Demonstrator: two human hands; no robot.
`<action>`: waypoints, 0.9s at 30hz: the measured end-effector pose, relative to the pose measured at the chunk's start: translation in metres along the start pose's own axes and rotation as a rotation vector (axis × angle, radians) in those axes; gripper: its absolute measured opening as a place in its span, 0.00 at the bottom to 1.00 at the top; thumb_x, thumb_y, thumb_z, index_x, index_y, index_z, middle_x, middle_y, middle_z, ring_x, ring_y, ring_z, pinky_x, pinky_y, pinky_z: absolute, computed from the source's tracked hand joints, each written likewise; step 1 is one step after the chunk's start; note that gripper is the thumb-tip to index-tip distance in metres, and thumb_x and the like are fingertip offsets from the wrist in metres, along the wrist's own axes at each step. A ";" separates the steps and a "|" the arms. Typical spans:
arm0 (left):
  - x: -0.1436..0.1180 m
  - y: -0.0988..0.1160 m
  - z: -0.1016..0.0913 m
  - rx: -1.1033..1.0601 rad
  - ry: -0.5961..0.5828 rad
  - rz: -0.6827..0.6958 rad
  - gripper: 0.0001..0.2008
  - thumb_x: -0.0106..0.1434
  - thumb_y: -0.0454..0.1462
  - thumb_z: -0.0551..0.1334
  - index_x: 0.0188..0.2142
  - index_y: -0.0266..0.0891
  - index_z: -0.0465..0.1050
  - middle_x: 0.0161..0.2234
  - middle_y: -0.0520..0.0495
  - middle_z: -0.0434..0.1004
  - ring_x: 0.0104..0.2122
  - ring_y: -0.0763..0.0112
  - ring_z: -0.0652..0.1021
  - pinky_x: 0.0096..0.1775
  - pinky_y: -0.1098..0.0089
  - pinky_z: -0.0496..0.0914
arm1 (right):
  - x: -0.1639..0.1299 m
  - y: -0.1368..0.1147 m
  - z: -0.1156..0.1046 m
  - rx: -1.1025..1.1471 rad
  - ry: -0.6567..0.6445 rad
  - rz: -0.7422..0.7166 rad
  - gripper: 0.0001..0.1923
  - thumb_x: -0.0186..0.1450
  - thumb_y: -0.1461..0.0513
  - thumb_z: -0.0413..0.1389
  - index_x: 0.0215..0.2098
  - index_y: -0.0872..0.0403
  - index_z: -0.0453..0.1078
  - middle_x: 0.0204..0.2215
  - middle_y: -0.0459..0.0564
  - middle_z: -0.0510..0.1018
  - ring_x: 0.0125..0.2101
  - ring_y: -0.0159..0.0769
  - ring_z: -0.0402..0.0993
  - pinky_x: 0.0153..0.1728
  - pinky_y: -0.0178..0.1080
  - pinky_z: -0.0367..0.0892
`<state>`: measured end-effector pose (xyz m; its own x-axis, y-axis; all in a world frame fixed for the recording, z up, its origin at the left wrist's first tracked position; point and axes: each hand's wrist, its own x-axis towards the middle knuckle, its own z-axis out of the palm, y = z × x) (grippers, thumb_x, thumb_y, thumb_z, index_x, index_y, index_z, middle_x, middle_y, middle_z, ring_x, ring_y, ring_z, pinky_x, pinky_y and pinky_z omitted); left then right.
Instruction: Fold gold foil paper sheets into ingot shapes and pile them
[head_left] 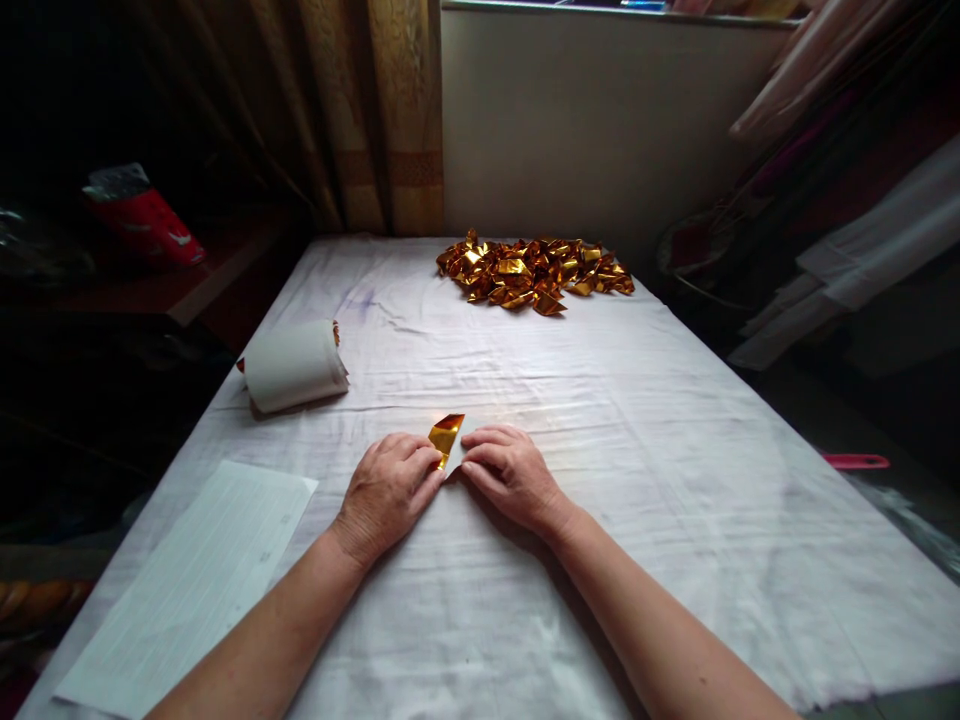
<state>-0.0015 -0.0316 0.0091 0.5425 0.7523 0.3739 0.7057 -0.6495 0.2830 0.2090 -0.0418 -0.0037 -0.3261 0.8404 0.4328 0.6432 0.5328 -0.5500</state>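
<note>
1. Two bare hands, lower centre of the frame, meet on one small gold foil piece (446, 436). The left hand (388, 492) lies knuckles up, fingertips closed on the foil's lower left edge. The right hand (508, 472) lies palm down, fingertips pressing the white part just right of the foil.
2. One table (675, 520), covered in a wrinkled white cloth, fills the middle of the frame and carries everything listed.
3. One heap of folded gold foil pieces (534, 270), upper centre, loose on the cloth near the table's far edge, well apart from the hands.
4. One roll of white paper (294, 366), left of centre, lying on its side; an orange end shows.
5. One lined white sheet (195, 585), lower left, flat on the cloth beside the left forearm.
6. One red packet (146, 222), upper left, on a dark shelf off the table; contents cannot be told.
</note>
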 end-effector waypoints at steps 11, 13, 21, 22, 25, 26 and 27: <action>-0.001 0.002 0.000 -0.005 0.016 -0.018 0.07 0.67 0.39 0.58 0.36 0.43 0.74 0.40 0.48 0.78 0.41 0.65 0.74 0.44 0.64 0.68 | 0.002 -0.009 0.010 -0.057 0.052 0.188 0.03 0.61 0.61 0.60 0.29 0.49 0.75 0.41 0.49 0.80 0.45 0.42 0.73 0.50 0.49 0.62; -0.001 0.001 0.001 -0.010 0.004 -0.024 0.06 0.66 0.39 0.59 0.37 0.43 0.74 0.41 0.47 0.77 0.42 0.65 0.74 0.45 0.63 0.68 | 0.000 -0.008 0.007 -0.056 -0.015 0.127 0.03 0.61 0.60 0.61 0.34 0.47 0.77 0.46 0.49 0.79 0.50 0.44 0.70 0.53 0.51 0.60; -0.001 0.001 0.000 -0.014 -0.007 -0.020 0.04 0.65 0.38 0.60 0.38 0.43 0.73 0.41 0.48 0.77 0.42 0.65 0.74 0.46 0.63 0.67 | -0.006 0.001 0.002 -0.038 -0.121 -0.018 0.04 0.61 0.60 0.63 0.35 0.43 0.79 0.52 0.48 0.76 0.55 0.47 0.66 0.54 0.55 0.57; -0.001 0.001 -0.001 -0.012 -0.011 -0.023 0.05 0.65 0.38 0.60 0.38 0.43 0.73 0.41 0.48 0.77 0.42 0.65 0.74 0.46 0.62 0.67 | -0.006 0.001 0.002 -0.039 -0.126 -0.022 0.04 0.62 0.60 0.63 0.35 0.43 0.79 0.52 0.48 0.76 0.55 0.47 0.66 0.54 0.56 0.57; -0.001 0.002 -0.001 -0.011 -0.028 -0.031 0.04 0.65 0.38 0.60 0.39 0.42 0.73 0.41 0.48 0.77 0.42 0.64 0.74 0.45 0.62 0.67 | -0.005 0.002 0.003 -0.042 -0.117 -0.010 0.03 0.63 0.58 0.61 0.33 0.46 0.78 0.51 0.50 0.77 0.54 0.46 0.68 0.54 0.55 0.58; -0.001 0.002 -0.001 -0.010 -0.028 -0.031 0.04 0.65 0.38 0.60 0.38 0.42 0.73 0.41 0.48 0.77 0.42 0.64 0.74 0.45 0.62 0.67 | -0.004 0.003 0.004 -0.044 -0.099 0.004 0.03 0.64 0.58 0.61 0.33 0.47 0.77 0.50 0.50 0.78 0.54 0.46 0.69 0.54 0.54 0.59; -0.001 0.003 -0.001 -0.009 -0.025 -0.030 0.04 0.65 0.38 0.60 0.38 0.42 0.73 0.41 0.48 0.77 0.42 0.64 0.74 0.45 0.62 0.67 | -0.003 0.003 0.005 -0.045 -0.075 0.022 0.04 0.64 0.58 0.61 0.33 0.48 0.76 0.49 0.50 0.78 0.53 0.45 0.70 0.53 0.53 0.60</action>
<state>-0.0007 -0.0340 0.0107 0.5325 0.7738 0.3431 0.7175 -0.6277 0.3020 0.2078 -0.0419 -0.0102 -0.3611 0.8579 0.3654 0.6808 0.5103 -0.5255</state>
